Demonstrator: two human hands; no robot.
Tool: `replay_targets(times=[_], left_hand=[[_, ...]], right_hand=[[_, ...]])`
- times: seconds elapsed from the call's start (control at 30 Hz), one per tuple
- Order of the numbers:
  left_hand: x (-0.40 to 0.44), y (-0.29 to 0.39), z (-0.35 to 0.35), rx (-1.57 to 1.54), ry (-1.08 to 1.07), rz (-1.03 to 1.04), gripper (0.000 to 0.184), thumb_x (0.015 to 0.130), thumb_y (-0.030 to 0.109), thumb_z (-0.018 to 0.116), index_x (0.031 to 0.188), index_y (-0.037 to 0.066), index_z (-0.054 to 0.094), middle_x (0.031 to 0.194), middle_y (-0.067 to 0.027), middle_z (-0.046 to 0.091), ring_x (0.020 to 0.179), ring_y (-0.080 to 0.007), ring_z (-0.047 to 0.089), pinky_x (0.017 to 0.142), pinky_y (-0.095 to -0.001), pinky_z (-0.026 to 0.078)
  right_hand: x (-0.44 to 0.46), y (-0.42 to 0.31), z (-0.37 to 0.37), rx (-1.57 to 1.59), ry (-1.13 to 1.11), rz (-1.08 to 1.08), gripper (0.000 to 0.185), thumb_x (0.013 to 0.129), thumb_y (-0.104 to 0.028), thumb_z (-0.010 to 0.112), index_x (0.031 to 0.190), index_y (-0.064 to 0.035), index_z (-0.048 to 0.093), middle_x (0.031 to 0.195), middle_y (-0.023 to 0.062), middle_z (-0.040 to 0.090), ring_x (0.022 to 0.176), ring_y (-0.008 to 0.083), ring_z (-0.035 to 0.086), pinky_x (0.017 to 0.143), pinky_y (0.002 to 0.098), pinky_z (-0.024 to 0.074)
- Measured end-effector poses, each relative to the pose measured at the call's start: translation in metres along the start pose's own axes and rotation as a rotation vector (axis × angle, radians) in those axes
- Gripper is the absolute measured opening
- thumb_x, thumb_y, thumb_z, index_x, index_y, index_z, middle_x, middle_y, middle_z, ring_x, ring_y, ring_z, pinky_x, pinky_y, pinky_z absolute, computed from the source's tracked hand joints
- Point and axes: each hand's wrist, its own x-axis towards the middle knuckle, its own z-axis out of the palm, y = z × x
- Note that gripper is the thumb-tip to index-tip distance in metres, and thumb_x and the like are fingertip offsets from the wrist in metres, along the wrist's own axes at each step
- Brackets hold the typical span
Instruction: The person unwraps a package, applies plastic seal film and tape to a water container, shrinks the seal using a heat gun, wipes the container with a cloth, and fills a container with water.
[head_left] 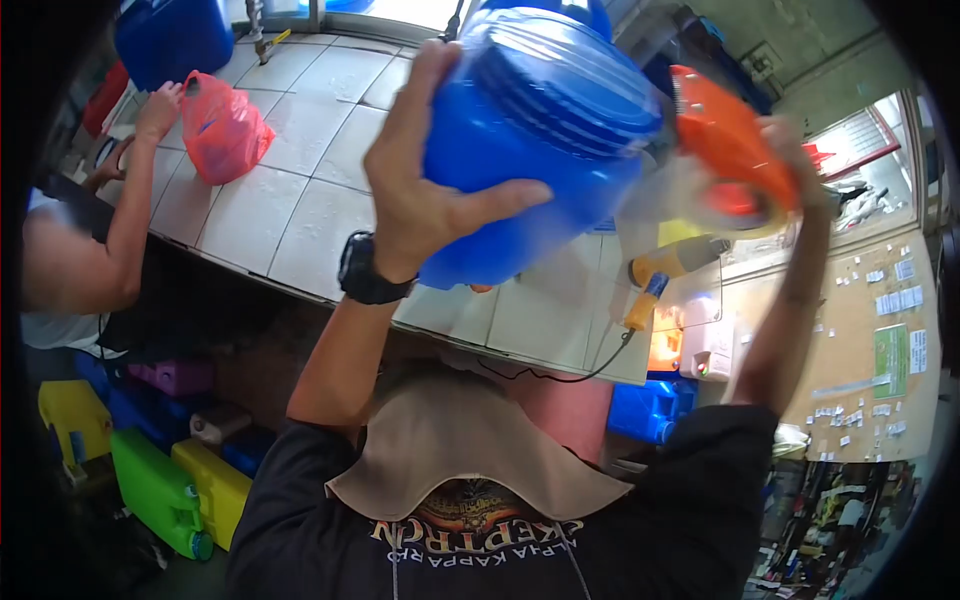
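A blue plastic container (530,190) with a wide ridged blue lid is tilted above the tiled counter. My left hand (415,190), with a black watch at the wrist, grips its side, thumb across the front and fingers behind. To the right, my right hand (790,165), smeared by motion, holds an orange tape dispenser (730,140) with a toothed edge and a roll of tape. The dispenser is up beside the container's lid. A stretch of clear film, blurred, seems to hang between dispenser and container.
The white tiled counter (320,135) bears a red plastic bag (220,130), a dark blue jug (175,40) and a yellow-and-blue corded tool (645,300). Another person's arm (125,220) reaches to the bag. Coloured jugs, including a green jug (155,490), stand on the floor.
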Motion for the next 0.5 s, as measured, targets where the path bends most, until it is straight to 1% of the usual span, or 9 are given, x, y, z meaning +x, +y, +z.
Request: replay_targets(times=[0.07,0.1,0.13,0.2,0.3,0.37,0.4,0.43,0.5], left_hand=[[-0.001,0.006,0.005,-0.026,-0.009,-0.036,0.113,0.06,0.034,0.094,0.147,-0.005,0.033,0.134,-0.0222,0.055,0.118,-0.0268,0.058,0.099,-0.0365,0.048],[-0.002,0.008,0.004,-0.051,0.003,-0.072,0.115,0.062,0.033,0.094,0.149,-0.005,0.03,0.137,-0.0222,0.053,0.118,-0.0267,0.058,0.099,-0.0367,0.048],[-0.003,0.003,-0.001,-0.025,-0.041,-0.035,0.115,0.064,0.031,0.093,0.15,-0.005,0.026,0.139,-0.0222,0.051,0.119,-0.0255,0.057,0.1,-0.0369,0.047],[-0.004,0.005,-0.003,0.009,-0.054,-0.047,0.114,0.064,0.031,0.093,0.15,-0.005,0.026,0.138,-0.0221,0.052,0.118,-0.0253,0.057,0.1,-0.0369,0.047],[-0.001,0.014,-0.01,0.108,-0.122,-0.062,0.115,0.066,0.03,0.092,0.151,-0.006,0.023,0.136,-0.0225,0.053,0.117,-0.0254,0.059,0.1,-0.0369,0.047],[0.011,0.024,-0.013,0.217,-0.171,-0.043,0.12,0.065,0.034,0.092,0.152,-0.006,0.018,0.133,-0.0226,0.055,0.115,-0.0257,0.06,0.1,-0.0366,0.047],[0.014,0.034,-0.013,0.276,-0.194,-0.095,0.126,0.064,0.038,0.092,0.152,-0.006,0.014,0.137,-0.0237,0.052,0.12,-0.0279,0.056,0.102,-0.0387,0.045],[0.014,0.041,-0.015,0.277,-0.222,-0.095,0.126,0.064,0.038,0.092,0.152,-0.006,0.014,0.137,-0.0237,0.052,0.12,-0.0279,0.056,0.102,-0.0387,0.045],[0.021,0.05,-0.019,0.539,-0.264,-0.045,0.129,0.062,0.041,0.093,0.152,-0.007,0.013,0.142,-0.0265,0.046,0.126,-0.0314,0.051,0.104,-0.0414,0.043]], right_hand=[[-0.012,0.055,0.088,0.247,0.086,-0.109,0.053,0.092,-0.048,0.056,0.11,0.002,0.062,0.092,0.0093,0.065,0.074,0.0162,0.064,0.066,0.0287,0.0525],[-0.016,0.074,0.118,0.354,0.112,-0.157,0.056,0.092,-0.05,0.055,0.109,0.0034,0.062,0.088,0.01,0.066,0.069,0.0166,0.064,0.063,0.0283,0.0528],[-0.021,0.088,0.143,0.442,0.13,-0.212,0.059,0.092,-0.051,0.053,0.107,0.0049,0.062,0.084,0.0107,0.067,0.065,0.0171,0.065,0.06,0.0279,0.0531],[-0.026,0.104,0.162,0.613,0.11,-0.284,0.062,0.091,-0.053,0.054,0.103,0.0068,0.063,0.074,0.0092,0.067,0.057,0.0159,0.064,0.054,0.0268,0.0521],[-0.032,0.105,0.16,0.502,0.2,-0.271,0.061,0.091,-0.051,0.052,0.1,0.0076,0.064,0.075,0.0108,0.067,0.059,0.0155,0.064,0.056,0.0268,0.0523],[-0.03,0.1,0.159,0.581,0.08,-0.323,0.059,0.091,-0.05,0.05,0.095,0.0069,0.065,0.072,0.0101,0.067,0.059,0.0151,0.064,0.056,0.0263,0.0515],[-0.028,0.104,0.159,0.581,0.047,-0.352,0.059,0.091,-0.051,0.052,0.092,0.0062,0.066,0.071,0.0096,0.066,0.059,0.0147,0.064,0.056,0.0257,0.0506],[-0.029,0.107,0.159,0.602,0.065,-0.348,0.059,0.091,-0.051,0.052,0.092,0.0062,0.066,0.071,0.0096,0.066,0.059,0.0147,0.064,0.056,0.0257,0.0506],[-0.027,0.106,0.152,0.536,-0.035,-0.374,0.057,0.092,-0.051,0.053,0.09,0.005,0.065,0.071,0.0079,0.066,0.059,0.0142,0.063,0.055,0.0256,0.05]])
